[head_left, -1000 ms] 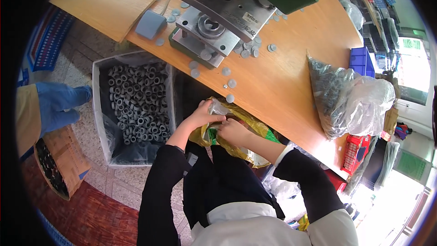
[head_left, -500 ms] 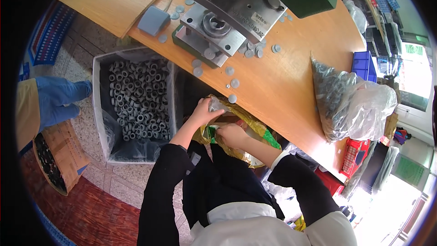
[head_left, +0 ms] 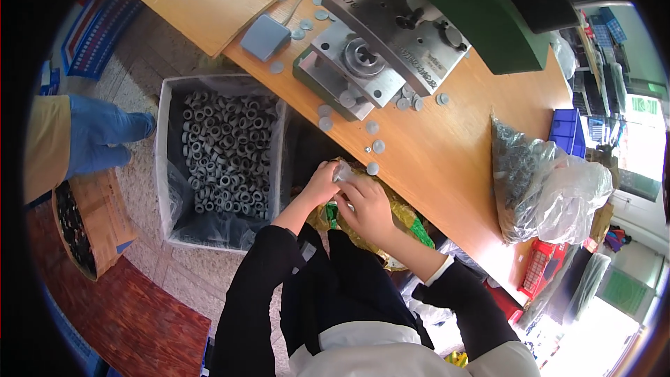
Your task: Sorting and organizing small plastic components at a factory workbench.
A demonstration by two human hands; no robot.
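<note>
My left hand (head_left: 322,184) is closed on a crumpled piece of clear plastic (head_left: 341,173), just off the table's front edge. Beside it, my right hand (head_left: 370,209) has come up with bent fingers, its fingertips pinched at the same plastic. What else may be between the fingers is hidden. Below both hands a gold, yellow and green bag (head_left: 417,229) lies over my lap, partly covered by my right hand and forearm. Several round translucent discs lie on the table near my hands, the closest disc (head_left: 373,168) right at the edge.
A metal press die (head_left: 363,59) stands under a green machine arm (head_left: 502,35). On my left is a lined bin (head_left: 165,167) of grey rings. A grey box (head_left: 266,37) with a cable and a clear bag of dark parts (head_left: 513,174) rest on the table. Someone in blue trousers (head_left: 91,132) stands left.
My right hand has risen out of the gold bag to the clear plastic at my left hand. The view has shifted, so the table and bin appear further right.
</note>
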